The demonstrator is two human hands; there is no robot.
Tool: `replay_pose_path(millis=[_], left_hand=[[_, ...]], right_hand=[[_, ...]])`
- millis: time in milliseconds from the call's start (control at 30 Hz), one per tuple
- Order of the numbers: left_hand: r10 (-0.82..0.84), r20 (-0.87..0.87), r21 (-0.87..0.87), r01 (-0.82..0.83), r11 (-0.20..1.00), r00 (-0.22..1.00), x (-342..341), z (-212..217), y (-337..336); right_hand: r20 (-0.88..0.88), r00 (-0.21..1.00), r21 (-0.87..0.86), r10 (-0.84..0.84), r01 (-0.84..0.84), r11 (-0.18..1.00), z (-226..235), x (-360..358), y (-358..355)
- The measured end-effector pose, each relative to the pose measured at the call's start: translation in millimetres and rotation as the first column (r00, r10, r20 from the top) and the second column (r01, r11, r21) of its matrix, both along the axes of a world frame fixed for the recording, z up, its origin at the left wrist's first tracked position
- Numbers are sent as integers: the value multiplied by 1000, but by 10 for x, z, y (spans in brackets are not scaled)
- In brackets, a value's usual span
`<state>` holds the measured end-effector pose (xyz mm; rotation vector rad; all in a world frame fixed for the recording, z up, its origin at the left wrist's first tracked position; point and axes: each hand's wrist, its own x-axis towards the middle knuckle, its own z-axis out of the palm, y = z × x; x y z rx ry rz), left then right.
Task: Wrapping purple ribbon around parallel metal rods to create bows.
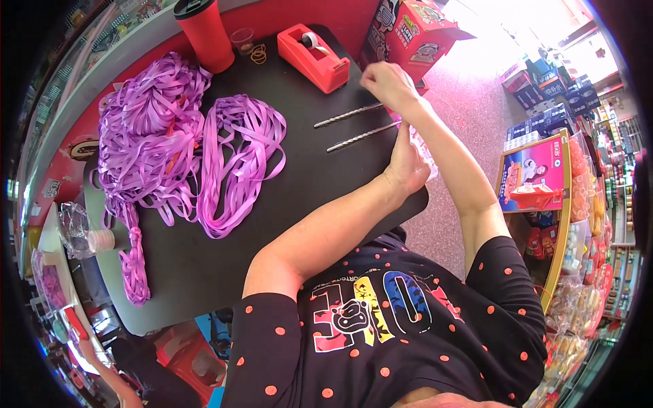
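Observation:
Two spiral metal rods (348,115), like long drill bits, jut side by side over the table's right edge. My left hand (407,166) is beside the nearer rod, thumb raised, fingers closed round pinkish-purple ribbon (430,160) that shows behind it. My right hand (391,85) is above the farther rod, just past the table edge. Its fingers are curled together; whatever they pinch is hidden. A small piece of the same pinkish stuff shows between the hands at the rods. Left on the table lie a large tangled heap of purple ribbon (146,136) and a looser looped hank (238,160).
Along the dark table's (299,177) far side are a red tape dispenser (313,58), rubber bands (258,54), a small clear cup (242,39) and a red tumbler (204,34). A red carton (415,34) stands beyond my right hand. Stocked shelves fill the right side.

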<state>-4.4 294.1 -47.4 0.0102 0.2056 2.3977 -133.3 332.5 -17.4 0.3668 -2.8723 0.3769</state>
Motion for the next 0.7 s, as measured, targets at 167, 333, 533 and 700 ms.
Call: replay_pose_path(millis=[167, 333, 533, 700], left_hand=[[82, 163, -142, -59, 988, 983, -69, -242, 159], [149, 131, -171, -126, 977, 980, -45, -177, 113], [106, 102, -212, -82, 974, 989, -30, -160, 136], [124, 100, -247, -96, 964, 987, -12, -143, 131]], right_hand=[[426, 892, -661, 150, 194, 725, 290, 409, 614], [435, 884, -598, 172, 140, 789, 377, 905, 1091], [433, 898, -508, 79, 170, 844, 235, 1195, 1211], [458, 884, -515, 92, 180, 838, 286, 1277, 1149]])
